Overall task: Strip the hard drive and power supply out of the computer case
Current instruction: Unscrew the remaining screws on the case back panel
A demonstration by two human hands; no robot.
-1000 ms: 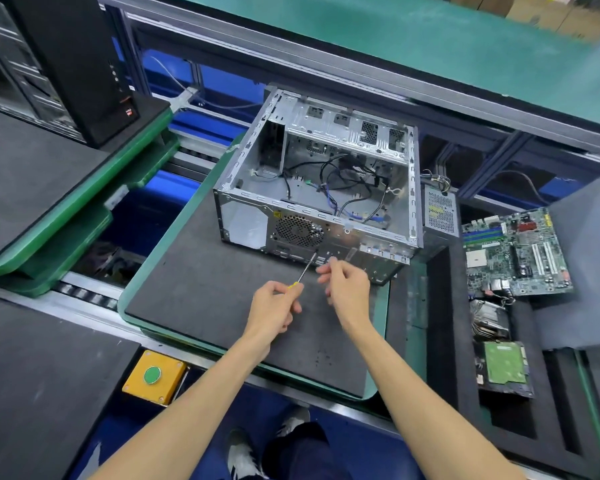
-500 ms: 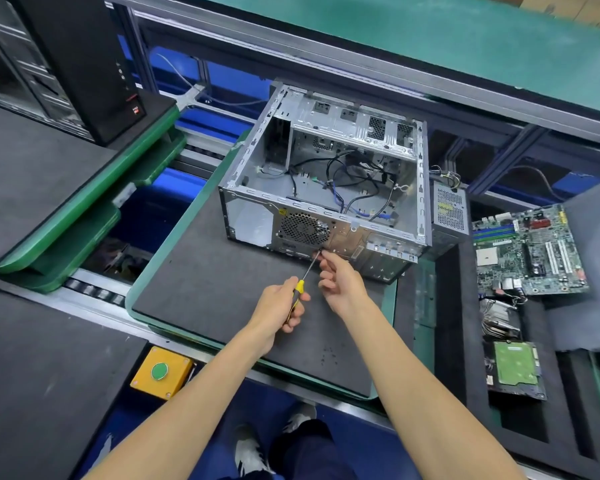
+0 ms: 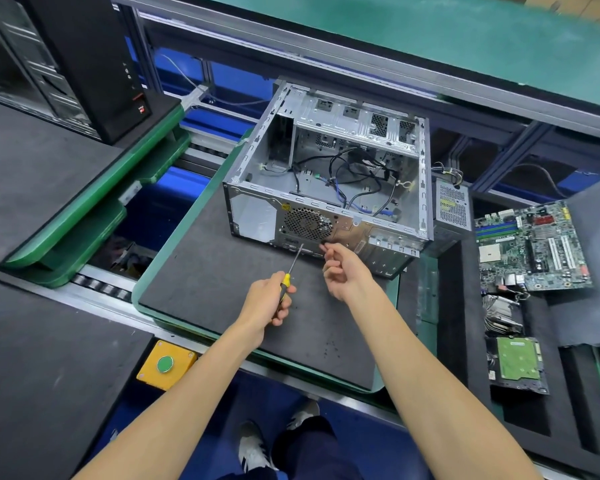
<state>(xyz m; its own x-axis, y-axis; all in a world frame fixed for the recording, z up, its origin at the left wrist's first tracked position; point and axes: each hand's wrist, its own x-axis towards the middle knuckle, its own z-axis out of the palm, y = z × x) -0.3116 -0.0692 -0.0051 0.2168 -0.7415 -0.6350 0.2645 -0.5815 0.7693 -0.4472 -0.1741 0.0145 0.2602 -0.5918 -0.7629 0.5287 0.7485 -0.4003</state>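
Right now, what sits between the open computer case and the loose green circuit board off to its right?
In the head view, a grey vented power supply stands between the computer case and the motherboard, close beside the case's right wall.

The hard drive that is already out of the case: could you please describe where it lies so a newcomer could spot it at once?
Start at the open silver computer case on the grey mat, then look right to the black foam tray. Follow it towards the person, past the motherboard and the metal heatsink. The hard drive lies nearest, the only small black slab with a plain green board on top.
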